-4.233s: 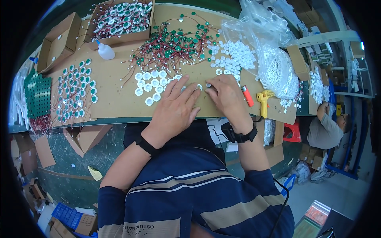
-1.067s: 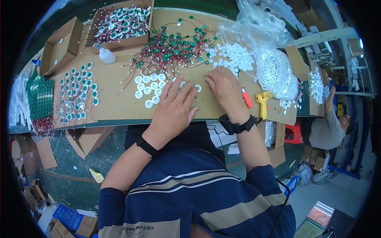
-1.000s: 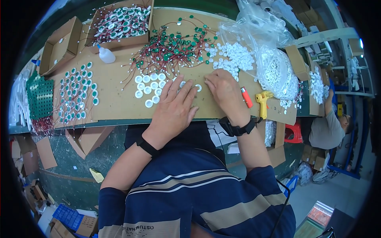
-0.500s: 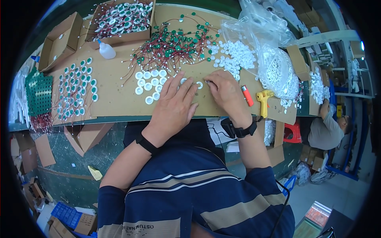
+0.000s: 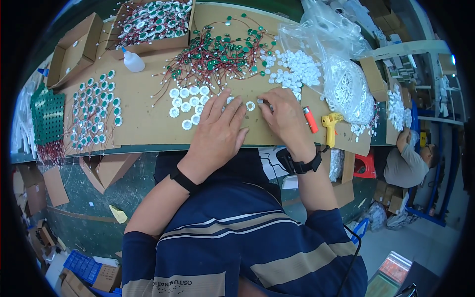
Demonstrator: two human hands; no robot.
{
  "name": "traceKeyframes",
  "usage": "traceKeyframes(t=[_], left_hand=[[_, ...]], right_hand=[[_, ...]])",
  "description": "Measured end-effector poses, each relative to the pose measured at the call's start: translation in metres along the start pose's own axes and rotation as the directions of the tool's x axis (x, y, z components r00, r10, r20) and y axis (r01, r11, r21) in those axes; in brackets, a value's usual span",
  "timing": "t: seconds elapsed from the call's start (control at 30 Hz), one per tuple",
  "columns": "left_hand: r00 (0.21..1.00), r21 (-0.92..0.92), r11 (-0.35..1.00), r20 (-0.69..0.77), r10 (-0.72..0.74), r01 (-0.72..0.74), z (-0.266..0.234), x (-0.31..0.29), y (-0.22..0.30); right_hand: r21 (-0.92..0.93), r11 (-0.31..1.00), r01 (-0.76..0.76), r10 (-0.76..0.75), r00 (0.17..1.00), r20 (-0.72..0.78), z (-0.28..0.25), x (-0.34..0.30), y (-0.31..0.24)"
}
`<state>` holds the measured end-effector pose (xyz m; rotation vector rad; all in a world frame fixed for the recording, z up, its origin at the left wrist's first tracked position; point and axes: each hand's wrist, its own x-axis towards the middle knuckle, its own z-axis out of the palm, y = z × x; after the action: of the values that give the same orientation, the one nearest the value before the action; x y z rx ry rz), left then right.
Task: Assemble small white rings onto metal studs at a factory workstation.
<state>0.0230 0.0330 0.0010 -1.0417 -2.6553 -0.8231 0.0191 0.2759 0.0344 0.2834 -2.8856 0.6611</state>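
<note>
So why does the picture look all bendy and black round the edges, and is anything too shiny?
In the head view, a fisheye lens bends the table and leaves black corners; a light at far right glares; the clear plastic shines in patches; the piled white pieces partly blend together.

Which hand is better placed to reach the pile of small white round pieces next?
Probably the right hand: it is nearer that pile, though it seems to pinch a small whitish piece. The left hand is farther away, spread over white ring-shaped pieces.
</note>
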Motion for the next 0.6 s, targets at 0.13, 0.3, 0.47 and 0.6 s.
traceKeyframes(t=[0.13,0.3,0.47,0.6], left_hand=[[1.0,0.005,1.0,0.0,0.0,0.0,-0.001,0.0,0.0],[1.0,0.014,1.0,0.001,-0.001,0.001,0.001,0.0,-0.001],[1.0,0.016,1.0,0.01,0.005,-0.005,0.001,0.001,0.0],[1.0,0.013,1.0,0.009,0.007,-0.007,0.001,0.001,-0.001]], right_hand=[[0.047,0.998,0.039,-0.039,0.999,-0.004,-0.003,0.0,-0.01],[0.069,0.993,0.092,-0.093,0.996,-0.002,0.004,-0.001,-0.01],[0.068,0.99,0.12,-0.12,0.993,0.004,0.01,-0.003,-0.005],[0.086,0.988,0.125,-0.126,0.992,0.01,0.011,-0.004,-0.005]])
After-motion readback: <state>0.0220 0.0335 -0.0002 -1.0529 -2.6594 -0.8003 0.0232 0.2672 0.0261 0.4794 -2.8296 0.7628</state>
